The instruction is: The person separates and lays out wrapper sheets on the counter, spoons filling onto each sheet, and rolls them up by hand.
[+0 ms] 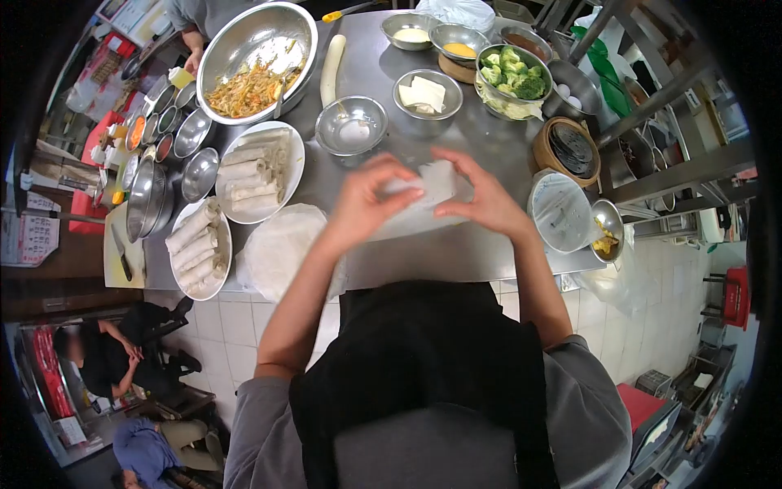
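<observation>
- Wrapper point(437, 181), thin and whitish, sits right at the centre of the frame, between the two hands, over the steel table point(440, 262)!
- Left hand point(371, 202) on its left side, fingers curled and thumb over the sheet; right hand point(486, 202) opposite, thumb and forefinger spread wide. The hands are apart from each other, and with this blur I cannot tell how firmly either one grips.
- Just left of the left forearm, a pile of pale sheets point(283, 248) lies near the table's edge.
- Left of centre, two white plates: the upper plate point(298, 167) loaded with pale rolls point(251, 175), the lower plate point(227, 265) carrying more, side by side.
- Above the hands, a small metal bowl point(327, 134), and to its right yellowish slices point(425, 94) in another.
- Upper left, a big steel bowl point(236, 45) shows off its shredded filling point(248, 94), a co-worker's hand point(195, 59) beside it!
- Upper right, broccoli point(513, 69) fills a bowl; below it, a round basket point(544, 151) with dark contents, then a pale tub point(560, 213).
- Far left, a knife point(122, 257) lies on a board point(130, 232).
</observation>
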A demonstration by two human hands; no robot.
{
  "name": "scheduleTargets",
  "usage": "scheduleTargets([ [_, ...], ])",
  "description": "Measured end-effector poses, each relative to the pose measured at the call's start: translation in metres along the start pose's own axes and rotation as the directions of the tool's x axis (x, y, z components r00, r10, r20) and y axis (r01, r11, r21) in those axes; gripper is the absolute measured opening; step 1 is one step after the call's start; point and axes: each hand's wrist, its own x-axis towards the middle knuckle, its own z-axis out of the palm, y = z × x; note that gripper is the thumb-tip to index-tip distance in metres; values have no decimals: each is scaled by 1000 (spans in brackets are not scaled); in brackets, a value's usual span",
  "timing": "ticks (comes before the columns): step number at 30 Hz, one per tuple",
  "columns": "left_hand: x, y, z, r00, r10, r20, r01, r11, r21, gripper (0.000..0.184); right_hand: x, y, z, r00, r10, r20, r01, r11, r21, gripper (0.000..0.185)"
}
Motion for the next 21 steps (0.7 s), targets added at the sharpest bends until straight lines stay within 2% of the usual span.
scheduleTargets([
  [2,19,-8,-17,999,-16,-46,16,1000,-10,22,4,21,-22,969,187,160,-178,982,-67,50],
  [3,25,-8,-25,997,-25,-70,24,1000,-13,20,8,9,-25,968,237,81,-237,971,-13,39],
  [6,35,-1,-41,984,-110,-141,117,992,41,14,19,-9,-39,993,15,-117,-19,999,-37,32],
  [7,35,8,-43,985,-56,-161,73,993,98,17,20,-26,-48,994,63,-89,-69,995,-71,26],
  [10,12,15,-40,954,265,-142,-169,863,476,22,5,-36,-59,990,-138,-41,131,982,-137,22],
  [13,-25,-6,-25,923,384,35,-319,709,629,17,-25,-15,-46,976,-186,115,210,943,-257,21],
  [17,-109,-86,17,958,230,174,-288,752,593,20,-90,43,-3,957,-108,270,225,862,-454,28],
  [21,-139,-104,39,963,176,206,-258,822,507,21,-126,75,18,954,11,301,127,890,-437,28],
])
